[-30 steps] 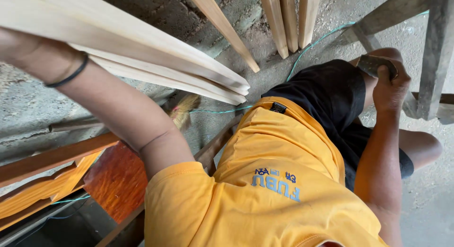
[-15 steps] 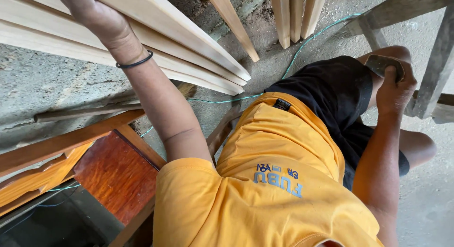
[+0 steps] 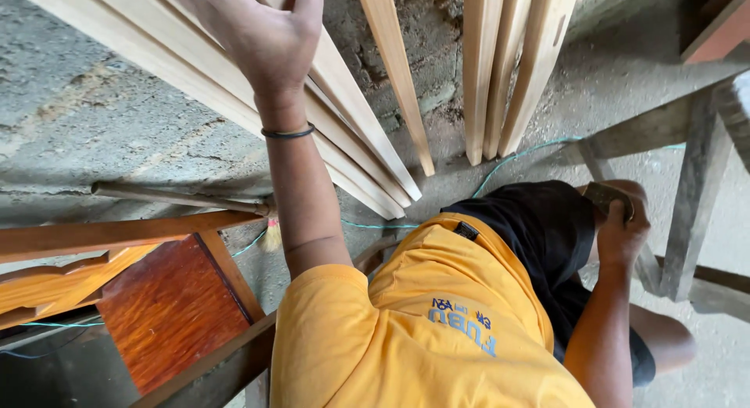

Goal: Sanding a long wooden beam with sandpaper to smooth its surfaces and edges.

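Concrete wall point(image 3: 94, 119); left hand point(image 3: 266, 37) on slats point(image 3: 351, 135); right hand point(image 3: 621, 232) holding sanding block point(image 3: 605, 197).

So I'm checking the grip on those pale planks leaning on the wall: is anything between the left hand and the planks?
Nothing visible. The left hand lies directly on the pale planks, fingers spread over their faces. The right hand is apart, holding a small dark block by the knee.

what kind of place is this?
Most likely a small woodworking or furniture workshop. Pale planed wooden slats lean against a rough concrete wall, a varnished reddish wood panel stands at lower left, and the right hand holds a small dark block, possibly for sanding.
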